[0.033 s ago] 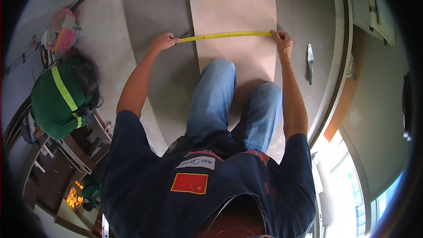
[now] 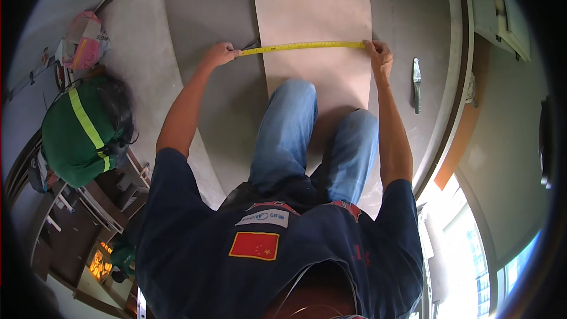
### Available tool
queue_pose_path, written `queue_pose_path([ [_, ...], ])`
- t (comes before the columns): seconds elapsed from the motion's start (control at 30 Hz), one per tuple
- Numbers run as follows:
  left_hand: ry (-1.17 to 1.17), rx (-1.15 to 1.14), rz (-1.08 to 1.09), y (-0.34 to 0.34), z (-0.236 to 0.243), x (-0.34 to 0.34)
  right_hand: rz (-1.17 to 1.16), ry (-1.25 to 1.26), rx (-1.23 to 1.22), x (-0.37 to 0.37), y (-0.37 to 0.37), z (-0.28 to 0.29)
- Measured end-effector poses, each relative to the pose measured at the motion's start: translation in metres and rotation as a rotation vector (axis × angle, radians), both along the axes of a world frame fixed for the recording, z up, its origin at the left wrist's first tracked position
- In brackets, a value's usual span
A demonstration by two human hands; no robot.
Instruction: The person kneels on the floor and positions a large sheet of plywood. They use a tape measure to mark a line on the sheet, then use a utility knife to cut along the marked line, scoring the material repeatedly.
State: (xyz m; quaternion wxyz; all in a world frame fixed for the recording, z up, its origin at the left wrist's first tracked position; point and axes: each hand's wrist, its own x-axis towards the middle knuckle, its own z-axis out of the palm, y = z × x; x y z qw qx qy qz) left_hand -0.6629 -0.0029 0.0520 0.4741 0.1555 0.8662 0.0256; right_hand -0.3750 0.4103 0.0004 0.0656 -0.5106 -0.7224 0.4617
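Observation:
My left hand point(image 2: 222, 54) pinches the end of a yellow tape measure point(image 2: 301, 45) at its thumb and fingers. The tape stretches across a pale tan board point(image 2: 313, 6) to my right hand point(image 2: 380, 54), which grips it just beyond the board's right edge. Whether a case sits under my right fingers is unclear. A dark thin strip or cord shows beside the tape near my left hand. My bent knees in jeans rest over the board's near part. A trowel-like tool point(image 2: 416, 85) lies on the grey surface right of my right hand.
Grey flooring point(image 2: 212, 6) flanks the board. At left are a pink bag point(image 2: 82, 44), a bulky green item with a yellow stripe point(image 2: 80, 130), possibly clothing or a bag, and cluttered shelving point(image 2: 71, 224). A raised edge point(image 2: 455, 82) runs along the right, beside pale panels.
My left hand has shifted very slightly upward with the tape end. Otherwise the scene looks the same.

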Motion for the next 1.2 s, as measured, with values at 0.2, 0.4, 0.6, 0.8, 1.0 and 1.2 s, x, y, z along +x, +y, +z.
queue_pose_path([
  [0.2,0.081,-0.143,-0.072,0.009,0.006,-0.005,0.015,0.033,0.073,0.000,-0.008,0.005],
  [0.4,0.048,-0.208,-0.074,0.014,0.014,-0.003,0.024,0.084,0.026,0.004,-0.006,0.009],
  [0.6,0.064,-0.191,-0.061,0.014,0.011,-0.003,0.018,0.081,0.036,0.004,-0.008,0.007],
  [0.8,0.056,-0.161,-0.054,0.010,0.006,-0.003,0.021,0.057,0.031,0.005,-0.008,0.008],
  [1.0,0.006,-0.036,-0.157,-0.006,-0.015,-0.011,-0.037,0.161,-0.008,0.007,-0.010,-0.006],
  [1.2,0.065,0.305,0.023,0.018,0.007,-0.003,-0.436,0.280,0.121,0.043,-0.032,0.006],
])
